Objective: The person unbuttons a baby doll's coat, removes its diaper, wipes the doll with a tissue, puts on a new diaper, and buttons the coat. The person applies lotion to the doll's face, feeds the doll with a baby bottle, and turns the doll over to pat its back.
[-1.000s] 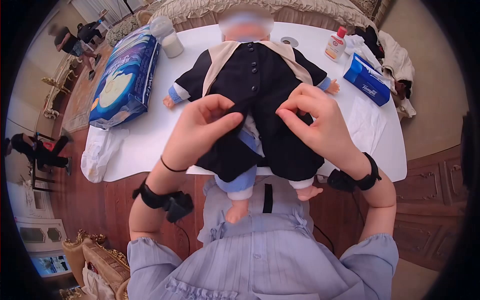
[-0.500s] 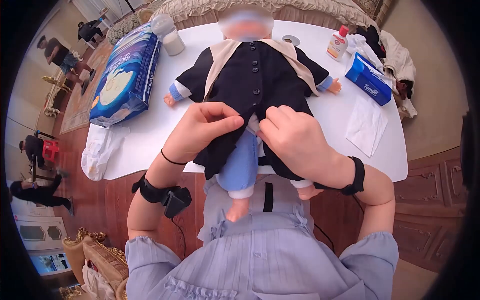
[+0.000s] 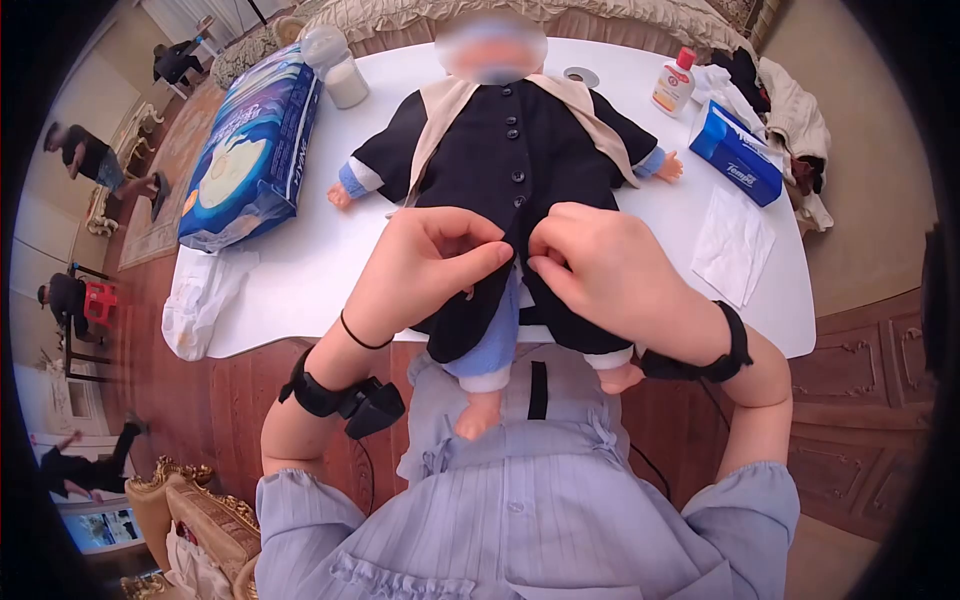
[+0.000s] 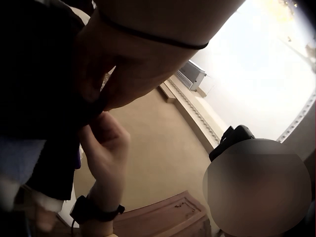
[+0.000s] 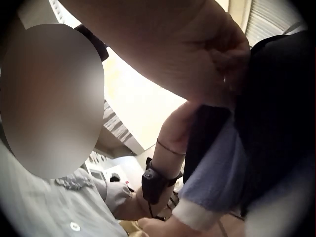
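A doll lies on its back, dressed in a black buttoned coat [image 3: 465,165] with beige lapels [image 3: 441,130]. Below the buttons the coat front parts over a blue trouser leg [image 3: 502,335] with a white cuff [image 3: 484,381]. My left hand [image 3: 425,265] pinches one edge of the opening between thumb and fingers. Close beside it, my right hand [image 3: 615,265] pinches the facing edge with bent fingers. In the right wrist view, black cloth [image 5: 281,94] meets the right fingertips, which are partly hidden.
On the white table [image 3: 390,80] stand a diaper pack [image 3: 250,150] and a bottle [image 3: 345,85] at the left. A red-capped bottle [image 3: 673,85], a blue tissue pack [image 3: 737,155] and a white tissue [image 3: 733,245] are at the right. Crumpled white cloth [image 3: 200,300] lies at the front left corner.
My right hand has come inward from the right to the coat's opening. My left hand has shifted slightly right, and the two coat edges now lie closer together over the blue leg.
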Demonstrator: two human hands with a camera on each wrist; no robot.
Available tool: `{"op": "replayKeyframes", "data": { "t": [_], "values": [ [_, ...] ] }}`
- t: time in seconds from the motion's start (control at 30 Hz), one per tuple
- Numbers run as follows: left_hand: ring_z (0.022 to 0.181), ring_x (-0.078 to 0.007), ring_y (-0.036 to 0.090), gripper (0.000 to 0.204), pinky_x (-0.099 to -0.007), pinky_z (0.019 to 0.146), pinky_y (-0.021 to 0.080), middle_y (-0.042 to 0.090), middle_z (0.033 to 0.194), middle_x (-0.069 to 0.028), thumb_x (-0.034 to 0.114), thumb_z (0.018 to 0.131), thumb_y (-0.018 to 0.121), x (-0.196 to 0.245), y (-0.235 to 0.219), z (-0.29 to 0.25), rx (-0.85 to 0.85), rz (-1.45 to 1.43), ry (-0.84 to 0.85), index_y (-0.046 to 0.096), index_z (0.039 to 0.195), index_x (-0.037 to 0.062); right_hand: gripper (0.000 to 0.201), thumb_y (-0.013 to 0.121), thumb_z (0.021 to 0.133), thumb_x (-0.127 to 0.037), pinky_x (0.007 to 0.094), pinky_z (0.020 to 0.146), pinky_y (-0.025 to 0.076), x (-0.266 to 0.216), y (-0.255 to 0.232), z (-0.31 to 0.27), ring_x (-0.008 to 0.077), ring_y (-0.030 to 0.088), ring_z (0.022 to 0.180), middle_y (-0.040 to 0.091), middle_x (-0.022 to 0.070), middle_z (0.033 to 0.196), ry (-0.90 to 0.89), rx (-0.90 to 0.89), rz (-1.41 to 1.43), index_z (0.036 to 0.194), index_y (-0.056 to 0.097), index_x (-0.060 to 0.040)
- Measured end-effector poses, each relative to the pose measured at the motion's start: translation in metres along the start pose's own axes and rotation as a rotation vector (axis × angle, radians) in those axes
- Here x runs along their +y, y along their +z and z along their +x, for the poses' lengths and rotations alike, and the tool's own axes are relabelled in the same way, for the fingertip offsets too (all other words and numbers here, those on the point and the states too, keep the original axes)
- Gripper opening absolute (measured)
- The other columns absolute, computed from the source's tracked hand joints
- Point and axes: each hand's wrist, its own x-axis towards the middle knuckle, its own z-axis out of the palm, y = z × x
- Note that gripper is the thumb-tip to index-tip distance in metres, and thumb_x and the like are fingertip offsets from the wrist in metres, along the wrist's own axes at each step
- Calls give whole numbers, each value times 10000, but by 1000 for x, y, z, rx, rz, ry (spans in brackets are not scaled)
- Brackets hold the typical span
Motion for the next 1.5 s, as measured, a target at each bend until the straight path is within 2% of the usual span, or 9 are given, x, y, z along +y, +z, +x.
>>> {"op": "replayKeyframes", "data": {
  "t": [0.03,0.1,0.13,0.23,0.33,0.57,0.73,1.13,1.5],
  "values": [
    [627,-42,590,158,-197,564,470,662,731,2,99,848,719,0,3,-1,50,32,13,689,913,-42,206,742,682,-110,319,587,507,0,-4,2,241,642,695,604,109,747,1,-1,0,804,639,19],
    [637,-45,599,165,-199,573,477,664,733,-2,98,847,720,-2,6,-3,59,53,22,687,915,-48,152,688,778,-116,310,595,513,-2,-14,6,217,661,641,652,119,697,327,-136,444,799,670,33],
    [647,-48,607,172,-202,583,483,667,735,-6,98,845,722,-3,7,-2,70,74,32,684,917,-54,152,688,778,-116,310,595,513,-1,-14,6,217,661,641,652,119,697,330,-133,444,799,670,33],
    [660,-49,614,174,-202,595,491,669,742,-8,93,844,722,-5,7,-2,66,42,29,682,917,-59,122,675,845,-96,194,504,441,2,-15,7,40,554,578,623,7,685,505,-212,688,854,651,23],
    [667,-49,616,172,-200,599,492,669,745,-9,85,846,717,-6,9,-3,75,13,12,677,916,-66,121,666,853,-97,187,491,444,2,-13,8,49,568,559,641,34,697,568,-247,772,845,644,21],
    [676,-54,628,148,-197,616,501,675,756,-14,67,836,722,2,12,-11,155,12,74,684,912,-54,117,655,858,-90,195,490,446,1,-11,7,57,578,546,655,51,696,597,-259,808,831,635,22],
    [704,-88,671,124,-222,639,524,708,789,-74,41,818,725,1,21,-13,205,268,266,693,899,-48,131,651,869,-94,194,483,442,0,-9,7,59,580,531,659,54,684,580,-244,800,816,629,23],
    [730,-105,692,145,-219,650,537,723,792,-88,33,821,724,-11,23,-15,207,164,198,702,931,-58,133,670,873,-111,179,435,401,4,-9,5,61,584,496,665,57,668,609,-235,957,814,636,3],
    [759,-123,700,139,-229,673,555,718,802,-91,30,849,694,-14,25,-16,197,37,192,695,947,-68,143,661,882,-102,187,457,430,2,-5,3,65,582,502,660,70,671,595,-194,956,810,623,16]
  ]
}}
